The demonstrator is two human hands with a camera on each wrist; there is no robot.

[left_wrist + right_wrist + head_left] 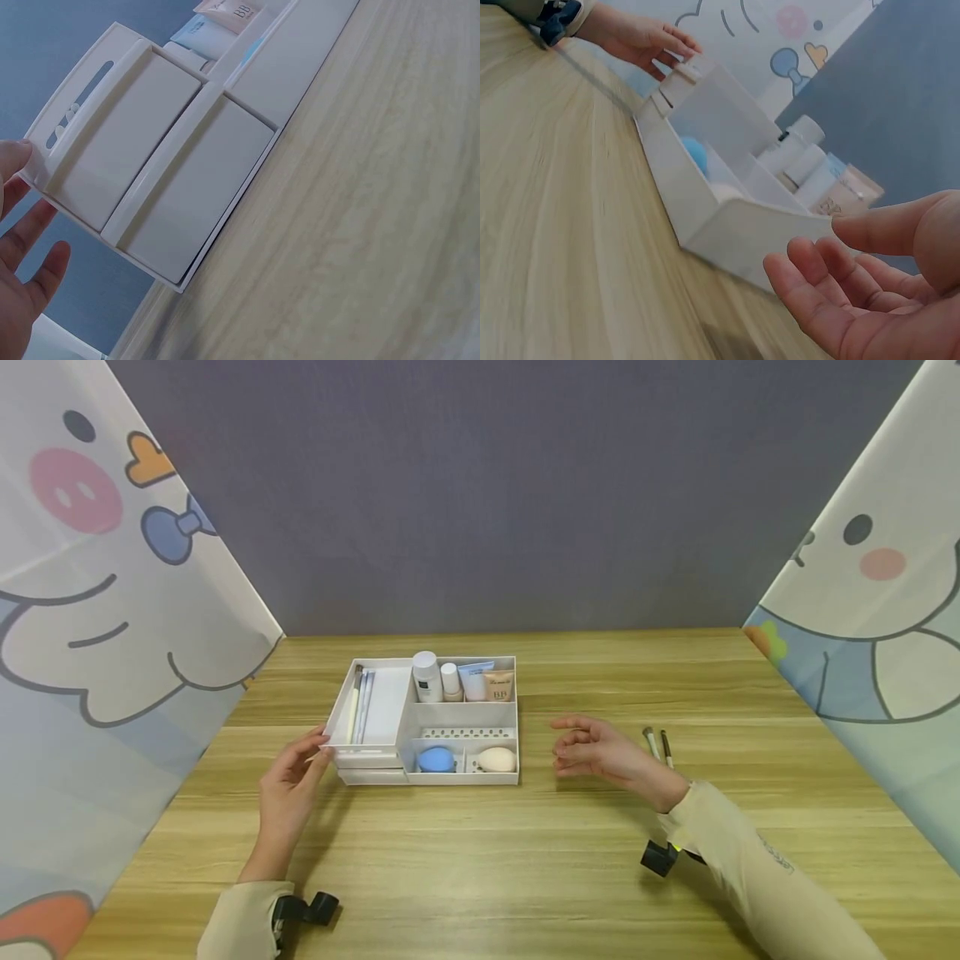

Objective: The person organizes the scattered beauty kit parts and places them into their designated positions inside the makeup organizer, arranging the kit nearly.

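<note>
A white makeup organizer (465,779) stands on the wooden table. My left hand (294,777) pinches its upper front-left corner; in the left wrist view the thumb (13,159) lies at that corner above two closed drawers (196,191). Slim brushes or pencils (360,706) lie in the left top tray. The right part holds a white bottle (427,678), a smaller white-capped bottle (452,683), a blue tube (475,681), a BB tube (498,686), a blue sponge (437,760) and a cream sponge (496,760). To its right hovers my right hand (603,756), fingers loosely bent, holding nothing.
Two makeup brushes (657,745) lie on the table (450,877), partly hidden behind the right wrist. A grey panel (510,502) closes off the back. Cartoon-printed panels (112,610) flank the table on both sides.
</note>
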